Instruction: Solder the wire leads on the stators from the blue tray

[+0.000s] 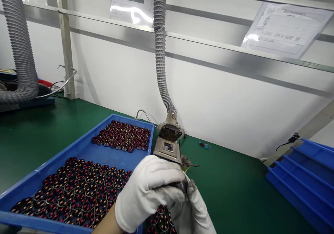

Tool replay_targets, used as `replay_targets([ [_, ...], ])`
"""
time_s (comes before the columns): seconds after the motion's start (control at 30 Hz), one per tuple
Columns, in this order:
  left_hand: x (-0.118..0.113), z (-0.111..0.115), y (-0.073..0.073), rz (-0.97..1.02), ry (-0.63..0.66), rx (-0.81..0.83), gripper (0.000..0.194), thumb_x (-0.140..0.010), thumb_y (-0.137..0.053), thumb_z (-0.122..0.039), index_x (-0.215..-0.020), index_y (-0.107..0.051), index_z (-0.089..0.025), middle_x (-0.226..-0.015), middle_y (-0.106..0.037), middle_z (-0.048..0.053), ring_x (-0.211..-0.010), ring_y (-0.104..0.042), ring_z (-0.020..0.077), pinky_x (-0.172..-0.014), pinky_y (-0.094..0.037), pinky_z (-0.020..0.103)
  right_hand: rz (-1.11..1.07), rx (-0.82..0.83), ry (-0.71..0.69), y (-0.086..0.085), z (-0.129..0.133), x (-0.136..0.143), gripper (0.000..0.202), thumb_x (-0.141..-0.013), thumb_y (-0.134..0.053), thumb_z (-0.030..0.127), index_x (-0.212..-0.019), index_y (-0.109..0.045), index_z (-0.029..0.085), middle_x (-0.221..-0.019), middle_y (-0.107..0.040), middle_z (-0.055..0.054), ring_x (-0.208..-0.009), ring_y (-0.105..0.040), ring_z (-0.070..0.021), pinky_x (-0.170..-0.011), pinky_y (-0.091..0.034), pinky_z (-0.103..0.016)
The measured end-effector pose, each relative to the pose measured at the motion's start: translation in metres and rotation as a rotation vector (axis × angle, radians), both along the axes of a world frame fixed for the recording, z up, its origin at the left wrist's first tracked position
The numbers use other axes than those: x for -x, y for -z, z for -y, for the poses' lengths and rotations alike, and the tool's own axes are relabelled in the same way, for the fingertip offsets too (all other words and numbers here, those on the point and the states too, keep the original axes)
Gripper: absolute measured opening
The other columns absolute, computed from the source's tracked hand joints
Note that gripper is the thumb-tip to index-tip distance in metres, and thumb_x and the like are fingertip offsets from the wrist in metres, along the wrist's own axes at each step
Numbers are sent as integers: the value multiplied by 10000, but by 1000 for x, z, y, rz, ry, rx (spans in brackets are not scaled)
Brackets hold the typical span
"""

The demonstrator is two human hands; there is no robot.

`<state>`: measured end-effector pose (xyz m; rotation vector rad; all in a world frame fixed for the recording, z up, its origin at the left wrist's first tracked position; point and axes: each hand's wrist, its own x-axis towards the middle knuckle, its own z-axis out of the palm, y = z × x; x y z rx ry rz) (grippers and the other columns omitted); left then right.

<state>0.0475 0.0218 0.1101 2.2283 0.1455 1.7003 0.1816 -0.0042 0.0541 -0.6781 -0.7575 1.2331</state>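
Here we are, lower centre of the frame: the gloved left hand [151, 192] is curled around a dark part [183, 185], its fingers closed over the top. The right hand [198, 208] comes in from the other side, a smudged fingertip up against the part's right end; whether it grips or merely steadies, I cannot tell. Most of the part is hidden by the gloves.

Just beyond stands the metal box [167, 154], close to the left knuckles. If that box is hot, a careless push forward could scorch a glove. Loose cloth on a small part could let it slip, too, and rings [91, 177] sit right below, in the tray [109, 156] at left and at bottom centre. A drop or a swinging wrist could knock those tight rows askew. The pliers [205, 145] lie well apart on the tabletop [235, 188].

Now the writing! One sheet [132, 11] at upper centre, pictures along its top, washed out by glare; another sheet [285, 29] at upper right, lines too small to read. No brand legible anywhere.
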Motion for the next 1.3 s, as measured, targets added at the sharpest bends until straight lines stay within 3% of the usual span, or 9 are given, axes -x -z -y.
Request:
replay_targets([
  [0.13, 4, 2, 8, 135, -58, 271, 157, -868, -545, -211, -770, -655, -157, -775, -698, 55, -747, -648, 150, -707, -520, 240, -7, 15, -79, -10, 7, 5, 381, -533, -816, 457, -824, -698, 241, -814, -707, -40, -741, -647, -208, -689, -547, -341],
  [0.2, 7, 4, 8, 112, -64, 380, 131, -852, -570, -242, -815, -667, -161, -839, -706, 70, -789, -661, 169, -718, -539, 255, -42, 37, -151, -18, 12, 11, 379, -550, -793, 503, -803, -704, 235, -828, -707, -51, -736, -649, -213, -699, -546, -358],
  [0.33, 10, 5, -1, -79, -24, 239, 303, -727, -717, -324, -987, -667, -178, -1008, -686, 112, -903, -653, 221, -773, -541, 285, -171, 69, -91, -25, 19, 22, 312, -604, -765, 500, -787, -707, 255, -884, -709, -26, -825, -650, -196, -799, -519, -338],
  [0.47, 6, 2, -7, -92, -30, 43, 270, -859, -546, -379, -857, -676, -143, -872, -701, 141, -806, -663, 216, -688, -538, 282, -178, 107, -63, -26, 21, 25, 324, -593, -768, 500, -791, -705, 252, -933, -703, -31, -940, -625, -214, -851, -498, -334],
  [0.6, 4, -1, -6, -61, -19, 63, 266, -865, -548, -354, -843, -674, -122, -803, -699, 125, -726, -651, 188, -653, -517, 263, -144, 61, -95, -27, 19, 27, 289, -606, -755, 511, -663, -685, 237, -883, -699, -37, -826, -641, -214, -759, -532, -364],
  [0.87, -2, 2, 9, 146, -24, 517, 105, -728, -599, -154, -717, -703, -159, -723, -715, 53, -666, -653, 169, -638, -526, 249, -40, 29, 21, -9, 9, 20, 341, -566, -804, 444, -784, -683, 210, -738, -691, -38, -705, -641, -200, -695, -535, -343],
  [1.03, 4, 0, 3, 216, 195, 979, 169, -649, -628, -178, -789, -704, -121, -730, -713, 63, -692, -662, 182, -644, -549, 255, -74, 82, 16, -2, 6, 18, 360, -574, -790, 469, -823, -679, 233, -753, -700, -35, -675, -641, -207, -633, -540, -355],
  [1.17, 6, 7, 0, 15, 410, 1087, 361, -578, -686, -93, -934, -694, -152, -877, -704, 61, -759, -658, 193, -651, -547, 267, -47, 65, 38, 0, 1, 16, 336, -533, -810, 467, -733, -679, 231, -703, -692, -17, -641, -626, -203, -620, -536, -349],
  [1.3, 0, 8, 8, 64, 425, 1061, 329, -610, -645, -68, -924, -699, -148, -889, -705, 53, -792, -656, 187, -742, -537, 280, -37, 37, 5, -6, 7, 15, 361, -586, -776, 491, -832, -696, 239, -778, -701, -29, -666, -634, -197, -660, -533, -354],
])
